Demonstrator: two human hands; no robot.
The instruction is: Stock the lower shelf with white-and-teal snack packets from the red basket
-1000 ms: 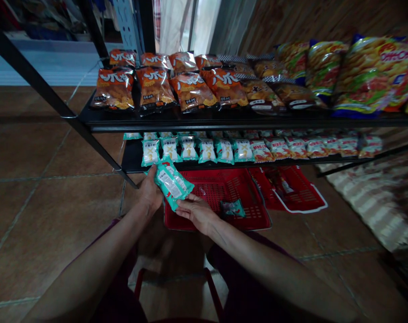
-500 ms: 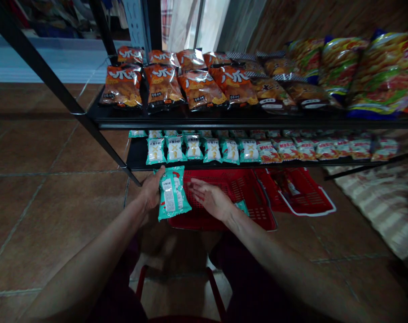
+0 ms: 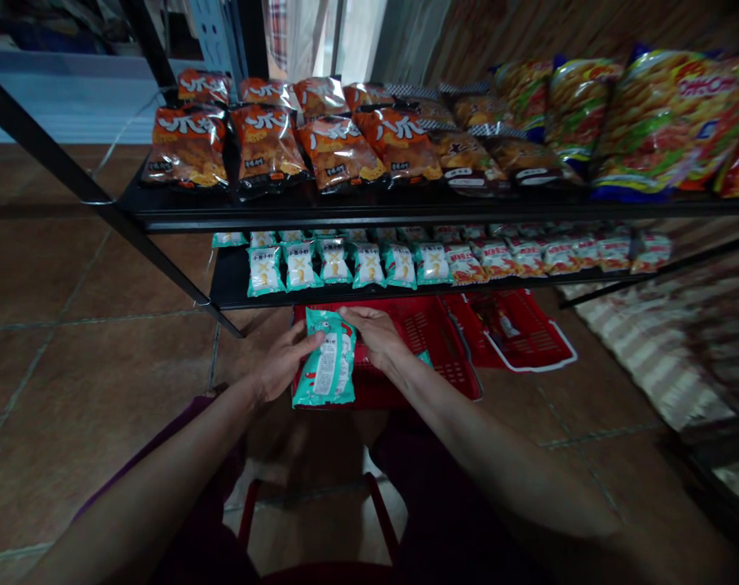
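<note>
Hands: both hold one teal snack pack (image 3: pixel 328 362) over the near left part of a red basket (image 3: pixel 427 341) on the floor.
Left hand (image 3: pixel 282 363): it grips the left edge of the pack. The thumb lies on the front, near the top. The other fingers go behind the pack, so I cannot tell how they are set.
Right hand (image 3: pixel 376 333): it holds the top right corner of the pack. The fingers are close together and curl over the top edge, pinching it.
Pack: it shows its back, with a white label down the middle. It stands nearly upright and tilts a little to the right.
Basket: a bit of another teal pack (image 3: pixel 426 357) peeks out inside it, just right of the right wrist.
Second basket (image 3: pixel 515 329): red with a white rim, on the floor to the right, touching the first one.
Low shelf (image 3: pixel 235 280): black, just beyond the hands. A row of small teal packs (image 3: pixel 332 264) sits on its left part, and small red packs (image 3: pixel 552 256) sit to the right.
Top shelf (image 3: pixel 369 215): orange chip bags (image 3: pixel 265 142) lie on the left, brown bags (image 3: pixel 467 158) in the middle, and big bright bags (image 3: pixel 662 122) on the far right.
Floor (image 3: pixel 70 357): brown tiles.
Stool (image 3: pixel 375 512): red legs show near, between the person's knees.
</note>
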